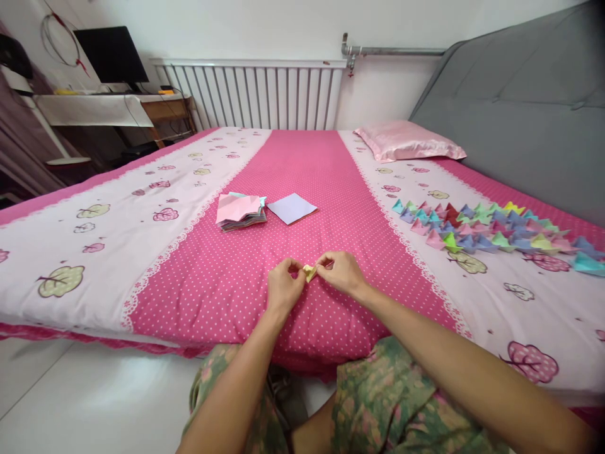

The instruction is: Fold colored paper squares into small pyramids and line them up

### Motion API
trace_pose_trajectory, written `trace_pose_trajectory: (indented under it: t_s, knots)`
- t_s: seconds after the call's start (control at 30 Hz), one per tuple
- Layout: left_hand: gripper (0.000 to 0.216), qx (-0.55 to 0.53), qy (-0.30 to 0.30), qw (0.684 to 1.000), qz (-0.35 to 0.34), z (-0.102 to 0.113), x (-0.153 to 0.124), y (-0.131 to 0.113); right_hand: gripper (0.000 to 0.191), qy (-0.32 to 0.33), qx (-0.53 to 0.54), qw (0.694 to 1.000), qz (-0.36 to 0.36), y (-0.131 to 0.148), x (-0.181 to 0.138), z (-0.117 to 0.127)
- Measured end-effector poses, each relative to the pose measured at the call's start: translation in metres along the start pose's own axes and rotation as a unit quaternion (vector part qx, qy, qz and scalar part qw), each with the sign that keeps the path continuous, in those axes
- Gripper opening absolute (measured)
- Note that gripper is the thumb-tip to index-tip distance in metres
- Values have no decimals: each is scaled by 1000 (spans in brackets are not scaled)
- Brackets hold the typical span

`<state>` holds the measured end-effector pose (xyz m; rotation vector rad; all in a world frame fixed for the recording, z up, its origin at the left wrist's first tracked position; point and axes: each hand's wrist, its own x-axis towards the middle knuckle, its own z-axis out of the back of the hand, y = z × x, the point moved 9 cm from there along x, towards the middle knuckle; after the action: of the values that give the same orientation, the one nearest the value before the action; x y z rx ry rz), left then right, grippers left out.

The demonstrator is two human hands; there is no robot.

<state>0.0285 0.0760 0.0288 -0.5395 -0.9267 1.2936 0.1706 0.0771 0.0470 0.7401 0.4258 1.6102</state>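
Observation:
A small folded piece of yellow paper (309, 272) is pinched between my two hands, low over the pink part of the bed. My left hand (286, 284) grips its left side with thumb and fingers closed. On the other side, my right hand (341, 271) pinches the right edge. The fingertips hide part of the paper, so its exact folded shape is unclear. Beyond my hands lies a stack of lilac square paper (292, 208). Left of that sits a pile of creased sheets (239, 209), pink on top.
Several rows of folded paper boats (501, 228) in many colours stand at the right on the bedspread (189, 290). A pink pillow (409, 140) lies behind them, by the grey headboard (515, 101). A desk with a monitor (113, 55) is at the far left; a radiator (255, 94) lines the wall.

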Motion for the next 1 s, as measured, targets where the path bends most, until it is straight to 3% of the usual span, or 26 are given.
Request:
trace_pose_trajectory:
  t_s: [0.37,0.57,0.77,1.0]
  knots:
    - [17,99,6,995,-2,1,1,5,10,-9,25,1000,-13,-14,4,-3]
    - [20,140,20,990,-21,-3,1,0,18,5,-39,999,-4,-9,2,-5]
    - [25,146,59,986,-53,-11,-1,-7,28,44,-112,992,27,4,-4,-13]
    - [17,205,104,968,-97,-23,-8,-14,35,161,-148,975,44,3,-16,-39]
